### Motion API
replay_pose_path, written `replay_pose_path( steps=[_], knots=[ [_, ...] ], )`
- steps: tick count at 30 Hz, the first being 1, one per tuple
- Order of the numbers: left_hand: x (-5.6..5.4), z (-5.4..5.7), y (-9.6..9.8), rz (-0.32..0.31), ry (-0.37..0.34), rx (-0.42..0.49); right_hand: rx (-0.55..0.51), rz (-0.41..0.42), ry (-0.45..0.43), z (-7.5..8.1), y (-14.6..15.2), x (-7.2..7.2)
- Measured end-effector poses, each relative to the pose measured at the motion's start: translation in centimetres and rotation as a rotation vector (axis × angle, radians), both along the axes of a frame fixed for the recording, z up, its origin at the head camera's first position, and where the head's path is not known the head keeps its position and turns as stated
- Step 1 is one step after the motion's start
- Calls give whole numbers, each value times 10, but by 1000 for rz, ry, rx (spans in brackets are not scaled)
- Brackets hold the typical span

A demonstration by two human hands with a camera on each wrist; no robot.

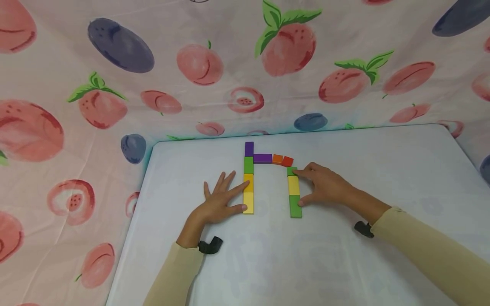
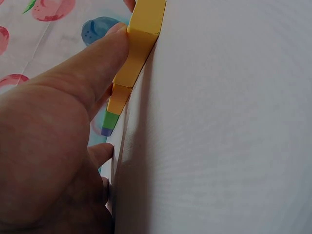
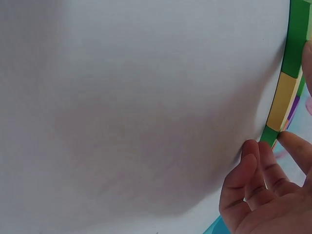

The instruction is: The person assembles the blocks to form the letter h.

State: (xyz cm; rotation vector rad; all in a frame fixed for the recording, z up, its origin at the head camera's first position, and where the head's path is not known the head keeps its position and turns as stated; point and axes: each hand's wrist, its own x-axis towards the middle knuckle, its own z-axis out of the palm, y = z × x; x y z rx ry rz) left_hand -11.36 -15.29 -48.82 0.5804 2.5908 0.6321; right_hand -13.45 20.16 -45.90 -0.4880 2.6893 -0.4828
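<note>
My left hand (image 1: 215, 205) has its fingers spread. Its index fingertip rests on an orange-yellow block (image 1: 248, 188), and its thumb touches the yellow block (image 1: 249, 204) below. Above these, a green block (image 1: 248, 165) and an upright purple block (image 1: 249, 149) continue the straight column. My right hand (image 1: 325, 183) is beside a second column: its index fingertip touches a small green block (image 1: 289, 171) on top, and its thumb lies against the longer green block (image 1: 295, 207) at the bottom. Between those two sits a pale yellow block (image 1: 293, 185).
From the left column a lying purple block (image 1: 263, 158), an orange block (image 1: 277, 159) and a tilted red block (image 1: 287, 161) lead toward the right column. All lie on a white table (image 1: 383, 263). A fruit-patterned cloth (image 1: 160, 114) hangs behind and to the left.
</note>
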Motion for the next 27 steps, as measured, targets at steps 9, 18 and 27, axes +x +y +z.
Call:
replay_pose_path(
  steps=[9,18,27],
  knots=[
    [0,0,0,1,5,-2,-1,10,-10,-1,1,-2],
    [0,-3,-1,-5,13,0,-79,-10,-6,-5,5,-5],
    [0,-3,-1,-12,19,8,-141,-23,36,-9,5,-7]
  ],
)
